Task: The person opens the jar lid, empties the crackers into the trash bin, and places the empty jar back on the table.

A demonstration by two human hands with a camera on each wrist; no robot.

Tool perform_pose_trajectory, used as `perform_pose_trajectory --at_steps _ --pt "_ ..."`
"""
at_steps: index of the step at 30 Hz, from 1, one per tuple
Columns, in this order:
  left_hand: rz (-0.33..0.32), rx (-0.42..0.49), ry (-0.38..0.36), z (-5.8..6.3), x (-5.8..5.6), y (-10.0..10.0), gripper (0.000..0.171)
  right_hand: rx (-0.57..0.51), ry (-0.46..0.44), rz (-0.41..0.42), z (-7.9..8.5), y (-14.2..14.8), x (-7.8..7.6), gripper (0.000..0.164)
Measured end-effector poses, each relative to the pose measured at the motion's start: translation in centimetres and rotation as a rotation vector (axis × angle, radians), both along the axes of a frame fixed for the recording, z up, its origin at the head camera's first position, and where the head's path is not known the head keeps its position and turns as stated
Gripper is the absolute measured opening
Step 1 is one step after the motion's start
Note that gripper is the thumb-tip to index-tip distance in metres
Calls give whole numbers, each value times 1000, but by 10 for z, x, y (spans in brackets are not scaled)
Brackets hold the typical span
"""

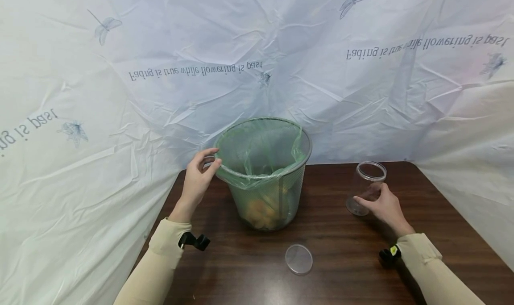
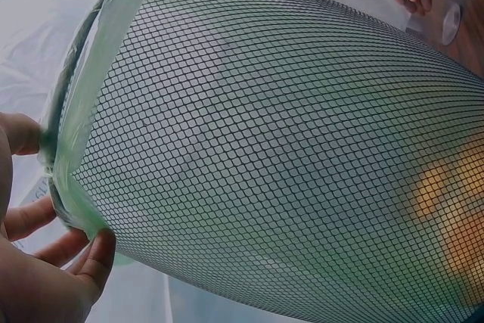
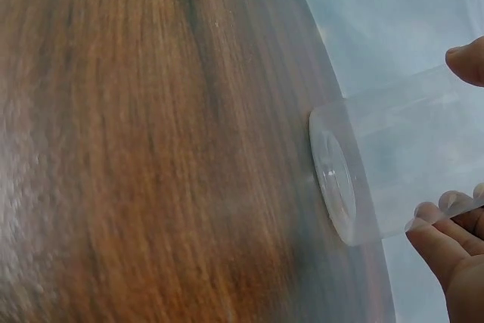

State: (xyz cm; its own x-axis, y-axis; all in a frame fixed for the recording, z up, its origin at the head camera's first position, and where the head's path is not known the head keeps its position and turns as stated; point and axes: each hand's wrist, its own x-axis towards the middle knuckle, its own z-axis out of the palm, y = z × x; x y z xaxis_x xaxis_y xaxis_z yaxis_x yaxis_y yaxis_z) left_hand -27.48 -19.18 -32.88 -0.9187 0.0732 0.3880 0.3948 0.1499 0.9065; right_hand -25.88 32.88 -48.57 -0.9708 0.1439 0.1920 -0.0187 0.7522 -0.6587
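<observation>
A mesh wastebasket (image 1: 293,193) stands on the table, lined with a thin green plastic bag (image 2: 89,213) folded over its rim. Orange-yellow items (image 1: 261,212) show through the mesh at the bottom; their kind is unclear. My left hand (image 1: 197,176) holds the basket's rim and the bag's edge at the left side, with fingers and thumb around it. To the right, a clear plastic jar (image 3: 408,141) without a lid stands upright on the table, and my right hand (image 1: 386,206) grips its side between thumb and fingers.
A clear round lid (image 1: 299,259) lies flat on the dark wooden table (image 1: 241,269), in front of the basket. White printed sheeting (image 1: 192,99) hangs behind the table and along both sides, close to the basket at the back.
</observation>
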Motion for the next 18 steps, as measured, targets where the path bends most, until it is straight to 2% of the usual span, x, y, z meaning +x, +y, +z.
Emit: perform_pose_trajectory --at_steps 18 --pt "10 -11 -9 -1 0 0 46 -18 -6 13 0 -1 2 73"
